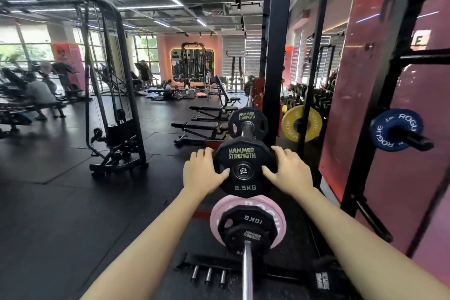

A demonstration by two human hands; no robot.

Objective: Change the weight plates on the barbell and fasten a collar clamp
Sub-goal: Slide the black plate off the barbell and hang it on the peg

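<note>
A black 2.5 kg Hammer Strength plate (243, 165) is held upright in the middle of the head view. My left hand (204, 172) grips its left rim and my right hand (289, 170) grips its right rim. The plate sits on or just at the end of a steel peg whose tip shows at its hub. Behind it another black Hammer Strength plate (248, 119) rides a steel sleeve (248, 129). Below, a steel bar (248, 270) carries a black 10 kg plate (247, 224) in front of a pink Rogue plate (272, 209). No collar clamp is visible.
A black rack upright (276, 56) stands just behind the plates. At right, a blue Rogue plate (394, 129) hangs on a rack peg and a yellow Rogue plate (302, 123) further back. Benches (207, 124) and a cable machine (117, 105) stand left. People exercise far left.
</note>
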